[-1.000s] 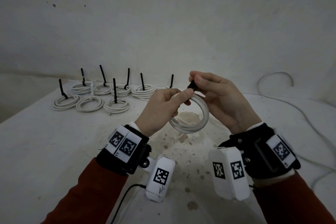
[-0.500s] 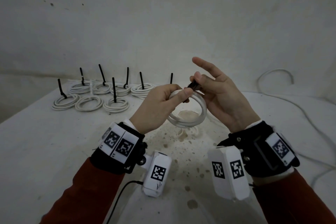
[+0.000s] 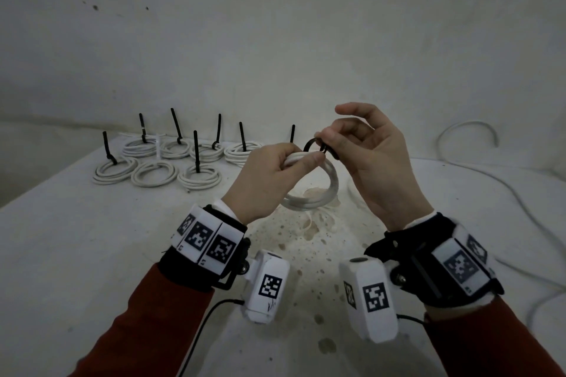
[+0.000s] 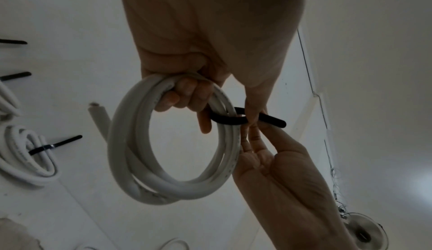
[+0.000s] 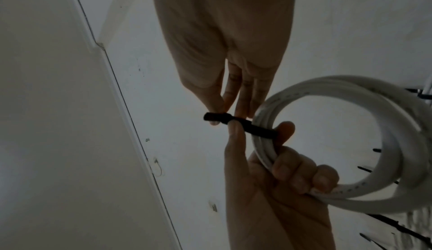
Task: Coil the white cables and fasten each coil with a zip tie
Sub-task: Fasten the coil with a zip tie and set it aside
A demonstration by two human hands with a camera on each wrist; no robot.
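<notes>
My left hand [image 3: 275,171] grips a white cable coil [image 3: 324,193] held upright above the table, fingers curled through the ring [image 4: 187,95]. A black zip tie [image 3: 312,145] is looped loosely around the coil's top strands [image 4: 230,120]. My right hand [image 3: 361,144] pinches the tie's end between thumb and finger, its index finger raised; the right wrist view shows the tie [image 5: 247,126] at the coil [image 5: 350,143]. My left thumb presses beside the tie.
Several finished white coils [image 3: 156,173] with upright black tie tails [image 3: 196,151] lie in rows at the table's far left. A loose white cable [image 3: 490,180] runs along the right side. The white table [image 3: 92,254] has brown stains at its middle.
Both hands have risen slightly with the coil. My right index finger lifted away, and the zip tie now shows as an open loop above the coil.
</notes>
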